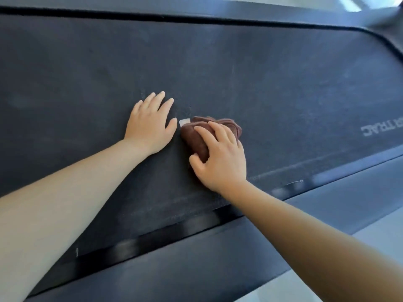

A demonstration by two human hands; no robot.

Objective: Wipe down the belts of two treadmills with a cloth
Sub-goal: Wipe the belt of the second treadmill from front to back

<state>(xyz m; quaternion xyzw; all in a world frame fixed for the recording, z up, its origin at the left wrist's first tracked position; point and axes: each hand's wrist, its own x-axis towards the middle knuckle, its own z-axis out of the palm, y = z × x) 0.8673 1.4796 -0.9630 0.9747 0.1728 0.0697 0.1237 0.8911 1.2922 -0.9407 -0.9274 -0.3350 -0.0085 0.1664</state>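
Observation:
A dark grey treadmill belt (218, 66) fills most of the view, dusty in streaks. A crumpled brown cloth (196, 136) with a small white tag lies on the belt near its middle. My right hand (220, 158) presses down on the cloth, fingers wrapped over it. Just left of the cloth, my left hand (150, 125) lies flat on the belt with fingers spread, holding nothing.
The near side rail (218, 258) of the treadmill runs along the bottom, the far rail (196, 12) along the top. White lettering (381, 129) marks the belt at the right. Pale floor (370, 232) shows at lower right.

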